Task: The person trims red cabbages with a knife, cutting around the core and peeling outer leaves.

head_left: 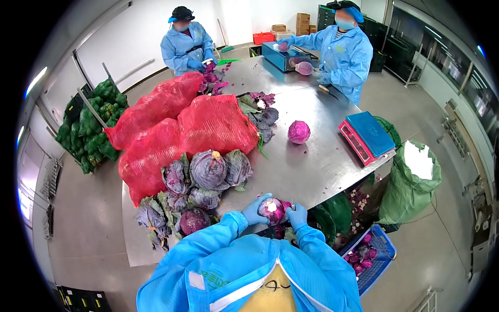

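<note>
My left hand (255, 211), in a blue glove, is closed around the side of a red cabbage (271, 210) at the table's near edge. A pale cut stem end shows on this cabbage. On its other side my gloved right hand (298, 215) is closed, close against a loose purple leaf; a small dark thing shows at its fingers, too small to name. Left of my hands lie several red cabbages (208, 170) with their outer leaves on. One peeled red cabbage (299, 132) sits farther up the steel table (317, 174).
Red mesh sacks (218, 125) fill the table's left side. A scale (366, 138) stands at the right edge. Beyond are a green bag (410, 182) and a blue crate (382, 260) of small cabbages. Two people (187, 44) in blue work across the table.
</note>
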`<act>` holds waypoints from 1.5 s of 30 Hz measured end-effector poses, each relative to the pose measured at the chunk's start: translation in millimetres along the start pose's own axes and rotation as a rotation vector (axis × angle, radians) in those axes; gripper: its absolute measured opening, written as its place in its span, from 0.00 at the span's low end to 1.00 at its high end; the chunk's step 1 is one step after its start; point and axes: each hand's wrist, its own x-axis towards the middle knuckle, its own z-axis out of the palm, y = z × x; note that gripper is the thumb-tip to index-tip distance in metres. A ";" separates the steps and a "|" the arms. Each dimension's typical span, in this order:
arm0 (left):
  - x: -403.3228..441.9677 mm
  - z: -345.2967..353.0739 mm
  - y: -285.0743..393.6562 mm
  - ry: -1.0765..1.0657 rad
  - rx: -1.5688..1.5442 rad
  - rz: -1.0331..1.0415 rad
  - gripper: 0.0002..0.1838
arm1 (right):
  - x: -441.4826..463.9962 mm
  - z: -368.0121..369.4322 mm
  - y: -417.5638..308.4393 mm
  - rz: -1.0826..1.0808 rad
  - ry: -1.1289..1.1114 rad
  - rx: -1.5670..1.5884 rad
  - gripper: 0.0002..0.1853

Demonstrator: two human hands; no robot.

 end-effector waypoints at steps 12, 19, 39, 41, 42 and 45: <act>-23.5 21.5 11.3 0.618 -0.473 -0.304 0.34 | -50.3 37.3 -31.6 -0.375 0.138 -0.273 0.14; -17.7 17.3 29.7 0.668 -0.558 -0.526 0.38 | -31.6 6.1 21.2 0.058 0.350 0.203 0.11; 7.0 5.2 0.5 0.293 -0.085 -0.188 0.47 | -55.9 -50.3 46.0 -0.051 0.271 0.024 0.24; 2.6 0.0 -4.7 0.271 -0.044 -0.127 0.48 | -46.0 -33.6 22.8 -0.099 0.059 -0.052 0.27; 0.4 -0.5 -6.5 0.248 -0.006 -0.063 0.49 | -46.6 -28.0 4.0 -0.055 -0.036 -0.066 0.30; -7.2 1.7 10.3 0.210 -0.012 -0.066 0.52 | -33.0 -10.9 -3.4 -0.149 -0.078 -0.187 0.31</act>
